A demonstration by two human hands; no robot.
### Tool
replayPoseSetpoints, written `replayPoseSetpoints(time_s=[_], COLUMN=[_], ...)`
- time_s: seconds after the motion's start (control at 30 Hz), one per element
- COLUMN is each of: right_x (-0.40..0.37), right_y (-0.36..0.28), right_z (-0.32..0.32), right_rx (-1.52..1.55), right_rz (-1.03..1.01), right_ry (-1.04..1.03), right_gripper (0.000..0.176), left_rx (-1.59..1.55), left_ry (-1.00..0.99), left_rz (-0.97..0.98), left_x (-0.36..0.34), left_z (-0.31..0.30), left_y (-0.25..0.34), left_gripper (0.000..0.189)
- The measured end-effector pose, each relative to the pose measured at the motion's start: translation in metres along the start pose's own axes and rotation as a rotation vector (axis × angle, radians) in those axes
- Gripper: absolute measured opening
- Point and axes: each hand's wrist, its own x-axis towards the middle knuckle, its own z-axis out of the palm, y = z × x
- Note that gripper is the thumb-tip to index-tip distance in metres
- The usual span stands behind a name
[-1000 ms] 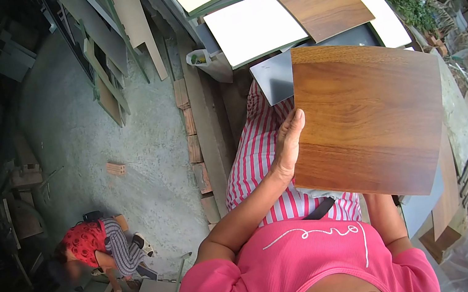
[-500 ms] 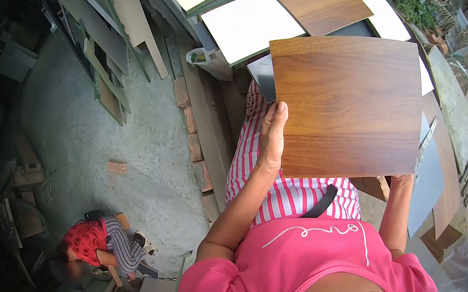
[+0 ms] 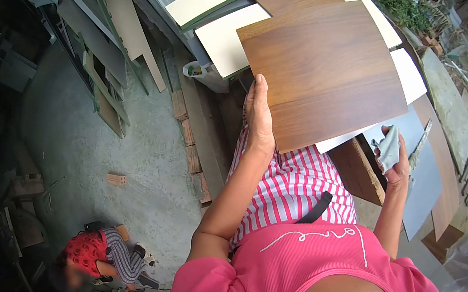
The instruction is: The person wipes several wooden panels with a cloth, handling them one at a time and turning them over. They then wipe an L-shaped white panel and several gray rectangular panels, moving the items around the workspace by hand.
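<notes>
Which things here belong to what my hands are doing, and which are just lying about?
In hand:
left hand gripping the wood-grain board by its edge
right hand holding the grey cloth

Lying about:
cream panels stacked ahead
plastic bag
brick on the floor
crouching person, apart from the hands

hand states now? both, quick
Left hand: holding the panel at its left edge.
Right hand: closed on a cloth.

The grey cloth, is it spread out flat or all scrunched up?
Scrunched up. The grey cloth sits bunched in the right hand, with crumpled folds poking out above the fingers.
</notes>
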Motion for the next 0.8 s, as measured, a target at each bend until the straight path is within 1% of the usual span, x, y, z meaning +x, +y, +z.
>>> replayPoseSetpoints(time_s=[0.03, 0.1, 0.13, 0.17, 0.23, 0.3, 0.37, 0.4, 0.43, 0.5, 0.57, 0.67, 0.7, 0.77, 0.8], right_x=[0.001, 0.0, -0.001, -0.002, -0.002, -0.001, 0.0, 0.001, 0.001, 0.0, -0.001, -0.004, -0.002, 0.003, 0.003], right_y=[0.002, 0.007, 0.009, 0.009, 0.012, 0.015, 0.017, 0.017, 0.018, 0.018, 0.018, 0.022, 0.024, 0.029, 0.03], right_z=[0.01, 0.045, 0.047, 0.052, 0.056, 0.051, 0.045, 0.043, 0.041, 0.041, 0.046, 0.056, 0.05, 0.033, 0.035], right_rx=[-0.012, 0.009, 0.01, 0.021, 0.017, 0.012, 0.007, -0.013, -0.032, -0.045, -0.02, -0.019, -0.019, -0.044, -0.043], right_rz=[0.024, 0.042, 0.049, 0.062, 0.076, 0.088, 0.097, 0.108, 0.12, 0.111, 0.155, 0.154, 0.155, 0.157, 0.157], right_ry=[-0.034, 0.227, 0.195, 0.18, 0.178, 0.149, 0.12, 0.099, 0.081, 0.082, 0.101, 0.141, 0.141, 0.051, 0.051], right_gripper=[0.045, 0.041, 0.041, 0.042, 0.043, 0.044, 0.044, 0.048, 0.051, 0.051, 0.047, 0.048, 0.048, 0.05, 0.05], left_rx=[0.0, 0.008, -0.09, -0.093, -0.124, -0.171, -0.247, -0.243, -0.245, -0.283, -0.266, -0.228, -0.207, -0.184, -0.16], left_ry=[-0.005, 0.034, -0.003, -0.004, -0.047, -0.091, -0.004, 0.019, 0.016, 0.112, 0.121, 0.121, 0.108, 0.109, 0.11], left_rz=[0.006, 0.057, 0.05, 0.056, 0.058, 0.06, 0.012, -0.023, -0.023, -0.034, -0.023, 0.016, 0.041, 0.048, 0.056], left_x=[0.009, 0.033, 0.047, 0.062, 0.091, 0.111, 0.128, 0.135, 0.14, 0.147, 0.153, 0.167, 0.172, 0.18, 0.183], left_z=[0.005, 0.018, 0.023, 0.025, 0.029, 0.033, 0.04, 0.042, 0.045, 0.051, 0.056, 0.053, 0.051, 0.049, 0.047], left_y=[0.003, 0.005, 0.002, -0.003, -0.012, -0.019, -0.028, -0.028, -0.031, -0.035, -0.035, -0.039, -0.04, -0.042, -0.041], left_gripper=[0.041, 0.047, 0.046, 0.046, 0.054, 0.051, 0.049, 0.047, 0.047, 0.044, 0.044, 0.045, 0.045, 0.045, 0.044])
